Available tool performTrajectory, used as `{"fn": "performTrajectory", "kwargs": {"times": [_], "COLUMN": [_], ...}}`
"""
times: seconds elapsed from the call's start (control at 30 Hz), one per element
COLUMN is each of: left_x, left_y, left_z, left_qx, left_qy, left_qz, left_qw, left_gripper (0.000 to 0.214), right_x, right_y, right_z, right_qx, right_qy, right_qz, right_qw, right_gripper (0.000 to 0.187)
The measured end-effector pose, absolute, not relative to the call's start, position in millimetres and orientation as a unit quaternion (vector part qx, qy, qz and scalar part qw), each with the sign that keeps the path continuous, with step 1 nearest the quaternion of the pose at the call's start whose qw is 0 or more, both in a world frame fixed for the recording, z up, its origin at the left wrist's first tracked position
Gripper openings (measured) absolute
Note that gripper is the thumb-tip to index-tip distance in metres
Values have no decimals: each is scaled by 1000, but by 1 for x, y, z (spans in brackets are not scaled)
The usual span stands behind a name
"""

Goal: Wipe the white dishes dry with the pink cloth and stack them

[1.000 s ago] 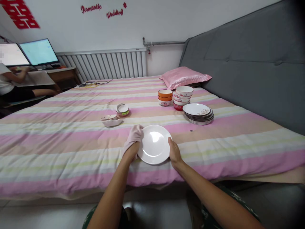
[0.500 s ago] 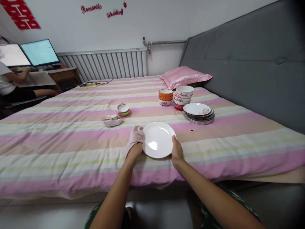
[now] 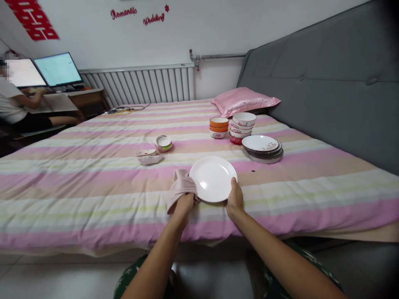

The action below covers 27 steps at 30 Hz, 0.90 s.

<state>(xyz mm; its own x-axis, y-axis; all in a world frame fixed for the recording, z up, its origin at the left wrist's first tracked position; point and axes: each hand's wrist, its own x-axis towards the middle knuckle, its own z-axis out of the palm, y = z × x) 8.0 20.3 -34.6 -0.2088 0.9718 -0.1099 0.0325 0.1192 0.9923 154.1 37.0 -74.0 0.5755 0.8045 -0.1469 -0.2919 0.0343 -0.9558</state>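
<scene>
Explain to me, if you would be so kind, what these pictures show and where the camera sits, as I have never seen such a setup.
No machine is involved: a person works bare-handed, and every picture comes from one camera worn on their head, facing forward and down. The right hand grips the edge of a white plate; the left hand holds a pink cloth at its other side. On the bed lie stacked bowls, stacked plates, small dishes and a pillow.

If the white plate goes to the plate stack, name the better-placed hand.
Probably the right hand: it holds the white plate on the side nearer the plate stack; the left hand holds the pink cloth.
</scene>
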Motion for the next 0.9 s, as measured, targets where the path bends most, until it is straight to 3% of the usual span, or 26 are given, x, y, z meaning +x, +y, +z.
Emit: {"fn": "performTrajectory", "kwargs": {"times": [0.37, 0.6, 0.9], "left_x": [20, 24, 4], "left_y": [7, 9, 17], "left_z": [-27, -28, -14], "left_qx": [333, 279, 288], "left_qy": [525, 532, 544], "left_qz": [498, 539, 546], "left_qw": [604, 590, 568], "left_gripper": [11, 13, 16], "right_x": [151, 147, 157], "right_y": [31, 21, 32], "right_z": [-66, -54, -45], "right_qx": [-554, -521, -389], "right_qy": [-293, -343, -293], "right_qz": [374, 398, 546], "right_qw": [683, 673, 682], "right_gripper": [58, 56, 49]}}
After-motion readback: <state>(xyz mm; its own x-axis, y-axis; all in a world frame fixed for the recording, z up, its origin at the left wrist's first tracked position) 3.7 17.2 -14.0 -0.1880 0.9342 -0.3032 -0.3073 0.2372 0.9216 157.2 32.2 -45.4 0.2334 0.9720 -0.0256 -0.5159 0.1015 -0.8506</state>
